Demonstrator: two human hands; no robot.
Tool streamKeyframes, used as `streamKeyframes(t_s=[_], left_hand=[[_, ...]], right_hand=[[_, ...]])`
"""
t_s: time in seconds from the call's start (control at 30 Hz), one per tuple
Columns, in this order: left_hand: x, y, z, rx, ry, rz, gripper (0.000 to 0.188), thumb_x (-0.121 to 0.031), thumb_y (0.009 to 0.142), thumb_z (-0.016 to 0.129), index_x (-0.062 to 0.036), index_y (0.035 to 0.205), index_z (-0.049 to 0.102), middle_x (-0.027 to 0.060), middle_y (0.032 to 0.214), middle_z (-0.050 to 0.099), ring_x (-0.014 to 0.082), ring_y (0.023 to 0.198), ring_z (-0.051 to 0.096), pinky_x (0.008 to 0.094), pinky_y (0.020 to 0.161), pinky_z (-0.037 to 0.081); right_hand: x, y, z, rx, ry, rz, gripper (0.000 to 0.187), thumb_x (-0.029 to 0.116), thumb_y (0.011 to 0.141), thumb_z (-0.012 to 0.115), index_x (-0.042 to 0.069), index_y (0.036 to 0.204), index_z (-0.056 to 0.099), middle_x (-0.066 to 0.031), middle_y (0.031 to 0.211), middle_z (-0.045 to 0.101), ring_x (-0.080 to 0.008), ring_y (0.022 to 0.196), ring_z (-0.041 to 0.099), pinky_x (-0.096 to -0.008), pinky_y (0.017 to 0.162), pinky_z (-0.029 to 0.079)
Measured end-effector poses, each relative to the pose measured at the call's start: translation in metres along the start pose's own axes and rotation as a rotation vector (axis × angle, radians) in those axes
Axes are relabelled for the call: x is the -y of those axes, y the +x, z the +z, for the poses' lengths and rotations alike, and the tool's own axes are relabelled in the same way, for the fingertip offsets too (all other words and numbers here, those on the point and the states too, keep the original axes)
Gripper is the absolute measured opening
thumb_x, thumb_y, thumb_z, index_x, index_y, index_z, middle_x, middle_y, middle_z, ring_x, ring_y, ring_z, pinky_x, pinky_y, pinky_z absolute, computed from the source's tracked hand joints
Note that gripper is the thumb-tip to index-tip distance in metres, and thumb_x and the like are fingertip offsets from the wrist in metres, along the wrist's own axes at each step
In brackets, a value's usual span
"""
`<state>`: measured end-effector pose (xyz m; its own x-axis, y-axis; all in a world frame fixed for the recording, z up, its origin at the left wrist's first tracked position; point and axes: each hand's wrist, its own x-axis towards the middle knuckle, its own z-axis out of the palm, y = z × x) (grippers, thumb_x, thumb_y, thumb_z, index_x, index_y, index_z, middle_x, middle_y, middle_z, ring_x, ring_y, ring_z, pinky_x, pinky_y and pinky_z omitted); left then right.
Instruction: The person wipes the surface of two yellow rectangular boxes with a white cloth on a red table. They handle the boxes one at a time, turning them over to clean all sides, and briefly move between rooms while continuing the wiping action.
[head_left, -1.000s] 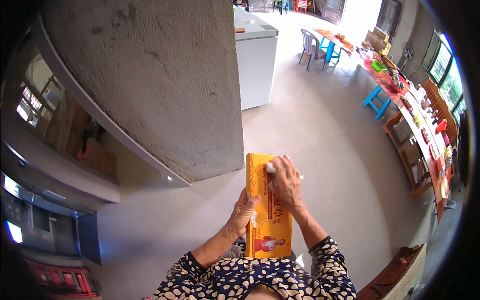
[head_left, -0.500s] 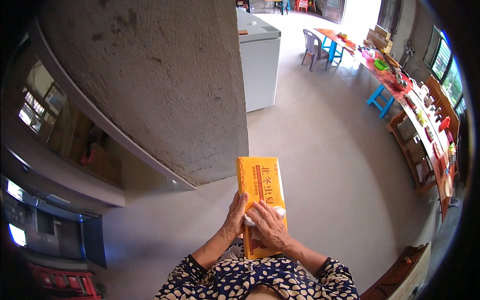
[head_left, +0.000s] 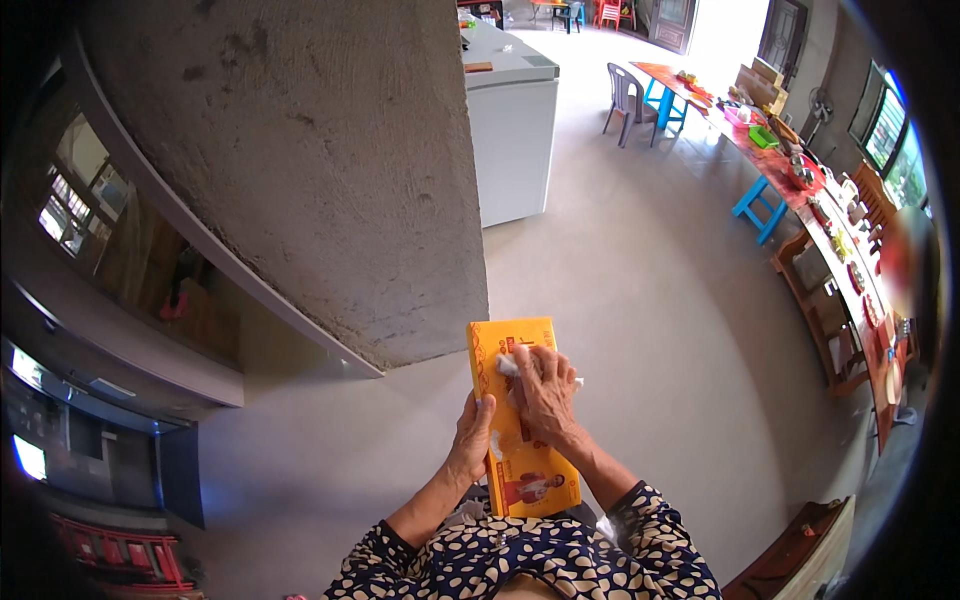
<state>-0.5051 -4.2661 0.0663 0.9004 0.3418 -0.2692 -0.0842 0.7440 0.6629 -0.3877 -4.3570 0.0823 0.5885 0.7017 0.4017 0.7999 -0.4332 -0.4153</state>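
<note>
A flat yellow-orange box [head_left: 515, 460] with printed lettering and a small figure of a person is held upright in front of my body. My left hand [head_left: 470, 440] grips its left side, thumb on the front face and fingers behind. Over the upper part of the box, my right hand [head_left: 546, 400] presses a crumpled white tissue or cloth [head_left: 508, 366] against the front. Its fingers are bent over the white piece, which pokes out on both sides.
A rough concrete wall [head_left: 330, 180] stands close ahead on the left, with a white chest freezer [head_left: 510, 150] behind it. A long table [head_left: 775, 155] laden with dishes and trays runs along the right. A grey chair [head_left: 625, 100] and a blue stool [head_left: 762, 208] stand near it.
My right hand has slid up the box with the white piece, uncovering the printed figure lower down. My left hand keeps its grip. A blurred reddish shape now shows at the far right.
</note>
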Motion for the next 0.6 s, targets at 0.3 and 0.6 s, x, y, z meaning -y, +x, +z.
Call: streamKeyframes(t_s=[0.3,0.6], left_hand=[[0.007,0.004,-0.014,-0.030,-0.131,0.004,0.057,-0.031,0.091,0.068,-0.0138,0.136,0.038,0.0097,0.125,0.055,0.0219,0.114,0.056,0.0372,0.092,0.055],[-0.036,-0.003,-0.047,-0.104,-0.005,0.011,0.058,0.003,0.082,0.069,-0.0126,0.131,0.042,0.0101,0.119,0.061,0.0216,0.103,0.064,0.0349,0.086,0.058]], right_hand=[[0.026,-0.059,-0.001,0.156,0.168,-0.109,0.063,0.019,0.087,0.062,0.010,0.143,0.034,-0.0145,0.126,0.049,-0.0352,0.118,0.041,-0.0511,0.098,0.030],[0.042,0.003,-0.074,-0.073,0.458,-0.053,0.056,0.009,0.071,0.075,0.007,0.124,0.058,-0.0185,0.136,0.042,-0.0334,0.124,0.042,-0.0425,0.101,0.035]])
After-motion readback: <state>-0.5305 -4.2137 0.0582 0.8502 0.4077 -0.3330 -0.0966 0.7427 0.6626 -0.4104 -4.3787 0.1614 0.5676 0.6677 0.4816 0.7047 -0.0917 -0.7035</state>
